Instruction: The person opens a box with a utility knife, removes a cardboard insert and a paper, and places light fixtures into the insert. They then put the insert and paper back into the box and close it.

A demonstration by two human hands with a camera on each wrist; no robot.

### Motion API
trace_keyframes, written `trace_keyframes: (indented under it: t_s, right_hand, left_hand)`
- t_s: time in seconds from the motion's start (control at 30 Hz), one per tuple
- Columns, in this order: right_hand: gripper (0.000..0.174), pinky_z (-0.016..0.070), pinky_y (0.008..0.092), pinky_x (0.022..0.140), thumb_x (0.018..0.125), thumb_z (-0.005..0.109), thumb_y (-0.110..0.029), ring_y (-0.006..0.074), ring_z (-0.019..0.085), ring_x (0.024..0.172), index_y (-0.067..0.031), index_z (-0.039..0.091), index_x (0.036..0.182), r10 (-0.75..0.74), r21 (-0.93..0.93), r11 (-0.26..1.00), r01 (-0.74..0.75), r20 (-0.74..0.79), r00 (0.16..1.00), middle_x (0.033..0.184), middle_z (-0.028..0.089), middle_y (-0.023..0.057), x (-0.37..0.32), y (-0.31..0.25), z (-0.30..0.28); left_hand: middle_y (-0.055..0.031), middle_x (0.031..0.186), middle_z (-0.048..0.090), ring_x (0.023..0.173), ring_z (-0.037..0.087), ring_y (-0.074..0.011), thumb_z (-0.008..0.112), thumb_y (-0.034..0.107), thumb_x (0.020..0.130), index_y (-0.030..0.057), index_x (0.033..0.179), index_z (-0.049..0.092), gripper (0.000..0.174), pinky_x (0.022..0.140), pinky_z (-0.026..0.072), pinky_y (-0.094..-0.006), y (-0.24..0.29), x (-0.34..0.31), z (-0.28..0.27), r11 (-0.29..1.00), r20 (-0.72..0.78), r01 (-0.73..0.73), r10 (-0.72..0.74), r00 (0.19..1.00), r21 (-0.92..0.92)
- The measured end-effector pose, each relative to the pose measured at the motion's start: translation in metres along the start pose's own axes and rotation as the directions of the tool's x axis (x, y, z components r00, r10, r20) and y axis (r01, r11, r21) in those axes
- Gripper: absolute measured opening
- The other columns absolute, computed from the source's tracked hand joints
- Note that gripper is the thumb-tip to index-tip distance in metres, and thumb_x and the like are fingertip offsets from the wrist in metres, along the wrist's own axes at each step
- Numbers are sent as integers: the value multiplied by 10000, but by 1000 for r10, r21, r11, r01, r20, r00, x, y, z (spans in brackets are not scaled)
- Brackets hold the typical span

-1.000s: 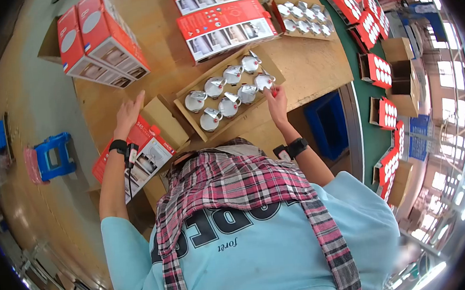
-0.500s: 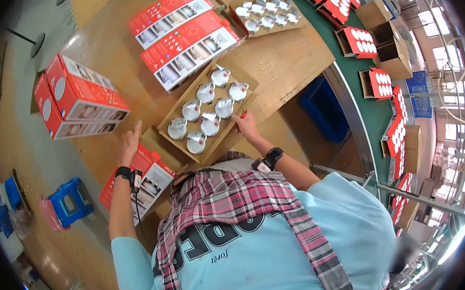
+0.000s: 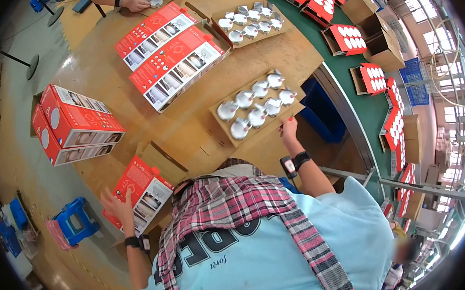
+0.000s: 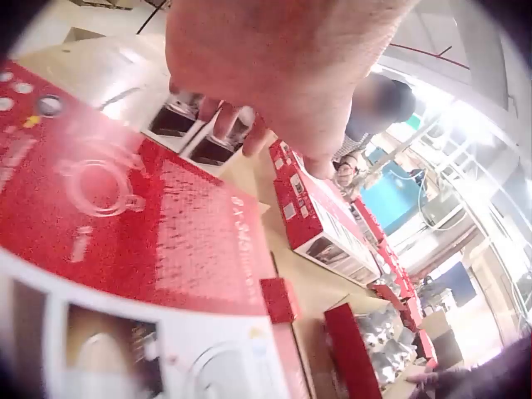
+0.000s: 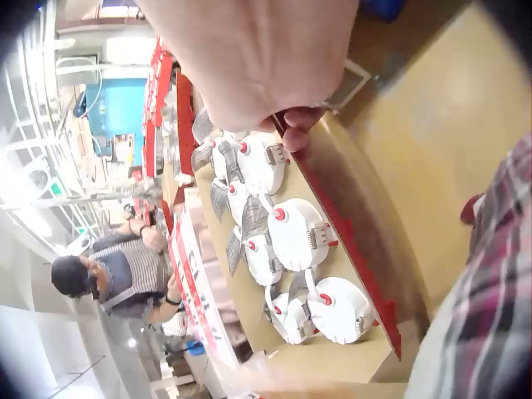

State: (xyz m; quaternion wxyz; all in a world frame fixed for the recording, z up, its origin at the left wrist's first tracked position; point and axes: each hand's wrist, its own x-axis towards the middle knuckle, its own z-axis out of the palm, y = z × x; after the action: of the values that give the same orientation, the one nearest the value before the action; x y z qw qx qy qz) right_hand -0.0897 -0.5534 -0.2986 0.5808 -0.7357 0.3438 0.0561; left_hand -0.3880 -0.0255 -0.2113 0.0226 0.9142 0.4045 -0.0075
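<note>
The cardboard tray (image 3: pixel 224 125) of white lamps (image 3: pixel 255 106) is pinched at its near edge by the right hand (image 3: pixel 289 126), likely so the lamps stay seated. The red box (image 3: pixel 144 186) at the near left of the worktop (image 3: pixel 188 126) is covered by the spread left hand (image 3: pixel 117 202), seemingly to steady it.

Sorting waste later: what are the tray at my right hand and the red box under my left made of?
Tray: plain brown cardboard, matt and unprinted around the lamps. Red box: probably printed cardboard, faintly glossy, judging by its folded tab and photo panels.
</note>
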Motion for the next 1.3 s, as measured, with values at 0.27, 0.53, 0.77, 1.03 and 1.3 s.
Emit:
trace_keyframes:
  t_s: [0.27, 0.53, 0.77, 1.03, 1.3]
  right_hand:
    - [24, 351, 274, 331, 774, 532, -20, 158, 510, 386, -1, 526, 761, -44, 55, 998, 45, -17, 999, 544, 550, 81, 130, -45, -15]
    - [122, 374, 246, 346, 860, 578, -130, 174, 540, 447, -46, 494, 833, 34, 121, 991, -56, 174, 984, 601, 541, 68, 217, -60, 9]
    - [114, 360, 239, 360, 847, 583, -123, 168, 536, 458, -46, 505, 816, -10, 68, 998, -3, 184, 983, 617, 552, 69, 214, -79, 11]
    - [103, 352, 247, 355, 839, 579, -109, 170, 534, 447, -36, 512, 808, 5, 103, 994, -28, 218, 976, 615, 555, 74, 211, -78, 9]
    - [90, 360, 241, 363, 849, 571, -132, 156, 514, 458, -56, 534, 821, 19, 30, 999, -26, 224, 975, 615, 544, 52, 234, -90, 6]
  left_hand:
    - [-256, 1384, 267, 1298, 250, -393, 649, 643, 673, 53, 1403, 242, 1024, 1050, 249, -476, -53, -42, 32, 916, 60, 400, -398, 915, -20]
    - [-293, 1331, 343, 1228, 380, -371, 770, 405, 681, -46, 1388, 198, 1015, 1027, 315, -408, -30, -32, 23, 575, 200, 374, -343, 918, -728]
    - [-330, 1336, 317, 1238, 357, -407, 753, 414, 684, -90, 1377, 157, 1044, 1016, 326, -426, 76, -5, 33, 853, 202, 239, -161, 966, -464]
    - [-343, 1375, 245, 1287, 280, -421, 680, 536, 702, -107, 1381, 41, 1133, 1049, 284, -431, 177, 33, 53, 804, 318, 221, -42, 947, -553]
    - [-339, 1330, 320, 1223, 382, -413, 656, 516, 736, -107, 1378, 44, 1084, 993, 352, -435, 231, 59, 57, 767, 374, 257, -24, 927, -588]
